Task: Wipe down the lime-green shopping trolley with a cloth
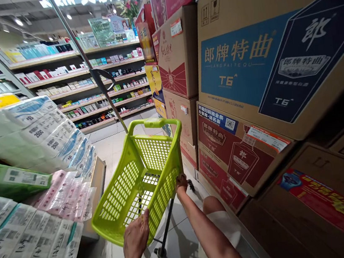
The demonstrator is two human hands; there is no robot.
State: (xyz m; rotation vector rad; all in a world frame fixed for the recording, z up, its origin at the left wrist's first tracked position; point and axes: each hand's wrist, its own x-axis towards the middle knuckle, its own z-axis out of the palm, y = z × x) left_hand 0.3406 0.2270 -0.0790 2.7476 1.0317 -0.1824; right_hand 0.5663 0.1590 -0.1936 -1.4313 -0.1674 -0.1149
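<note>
A lime-green shopping cart [162, 185] with an empty lattice basket stands on the tiled floor in front of me, its handle pointing away. My left hand [137, 234] grips the basket's near rim, thumb on top and the other fingers partly hidden. Further along the right side, my right hand [181, 182] is closed at the basket's outer wall, close to the handle end; its fingertips are hard to see. Below the basket, a dark leg and a caster wheel [160, 251] show.
Stacked cartons [244, 51] rise close on my right. At left, wrapped tissue packs [45, 133] are piled on a low wooden display [98, 185]. A slanting metal pole [74, 36] stands beyond the cart. Stocked shelves [88, 72] line the back.
</note>
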